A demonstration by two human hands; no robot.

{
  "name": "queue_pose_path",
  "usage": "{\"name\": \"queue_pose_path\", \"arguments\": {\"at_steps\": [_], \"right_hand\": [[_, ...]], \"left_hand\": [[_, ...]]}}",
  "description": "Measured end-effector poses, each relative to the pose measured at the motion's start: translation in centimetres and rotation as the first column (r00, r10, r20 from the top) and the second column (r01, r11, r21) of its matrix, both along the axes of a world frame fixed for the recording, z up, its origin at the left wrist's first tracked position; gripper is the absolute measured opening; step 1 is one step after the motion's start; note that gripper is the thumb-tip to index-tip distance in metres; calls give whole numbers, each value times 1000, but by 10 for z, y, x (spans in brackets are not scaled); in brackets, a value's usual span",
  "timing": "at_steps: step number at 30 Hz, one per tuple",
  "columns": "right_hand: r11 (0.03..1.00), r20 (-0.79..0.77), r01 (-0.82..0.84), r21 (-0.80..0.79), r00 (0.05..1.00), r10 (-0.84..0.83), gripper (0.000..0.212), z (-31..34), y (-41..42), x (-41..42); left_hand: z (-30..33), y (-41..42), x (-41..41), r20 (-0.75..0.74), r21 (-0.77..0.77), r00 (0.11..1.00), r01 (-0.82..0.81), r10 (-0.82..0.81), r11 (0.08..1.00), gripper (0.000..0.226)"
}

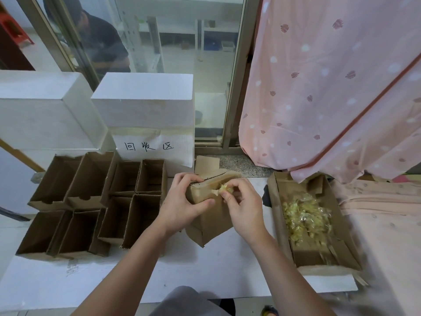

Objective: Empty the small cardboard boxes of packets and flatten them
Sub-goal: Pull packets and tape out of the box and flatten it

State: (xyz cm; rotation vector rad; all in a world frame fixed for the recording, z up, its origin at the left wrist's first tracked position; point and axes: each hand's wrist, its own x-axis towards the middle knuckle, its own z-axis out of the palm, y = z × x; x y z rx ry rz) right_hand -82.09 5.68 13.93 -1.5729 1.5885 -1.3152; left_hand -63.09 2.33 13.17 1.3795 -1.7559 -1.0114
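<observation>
While left hand (185, 199) grips box (206, 190), right hand (242, 201) pinches packets (225, 188).

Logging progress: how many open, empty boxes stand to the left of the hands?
8 open boxes: four in the back row, four in front. None seems hidden.

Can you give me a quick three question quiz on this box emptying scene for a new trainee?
1. True or false: the left hand grips the small cardboard box.
2. What does the right hand pinch? A) tape B) yellowish packets C) a pen
3. Where do emptied packets pile up?

Key: 1 true. 2 B. 3 In the open carton on the right, holding the packet pile.
</observation>
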Motion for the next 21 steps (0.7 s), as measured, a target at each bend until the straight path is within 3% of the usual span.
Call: {"name": "queue_pose_path", "arguments": {"at_steps": [2, 5, 9, 14, 18, 21], "right_hand": [[998, -9, -70, 2, 998, 70, 17, 4, 2, -2], [981, -155, -189, -42, 971, 181, 20, 8, 4, -2], [967, -264, -245, -71, 939, 219, 17, 5, 4, 3], [922, -310, -379, -82, 888, 338, 14, 11, 10, 16], [994, -23, -96, -44, 995, 95, 13, 6, 7, 6], [994, 17, 111, 21, 994, -111, 16, -2, 2, -12]], "left_hand": [[-1, 1, -1, 15, 6, 1000, -25, 25, 1000, 58], [-3, 5, -4, 61, 4, 996, -58, 58, 998, 57], [-4, 9, -9, 154, 6, 984, -92, 90, 996, 53], [-3, 6, -6, 189, 17, 977, -108, 103, 994, 55], [-2, 4, -2, 134, 22, 979, -158, 154, 987, 59], [-3, 6, 3, 100, 25, 988, -124, 121, 992, 58]]}}
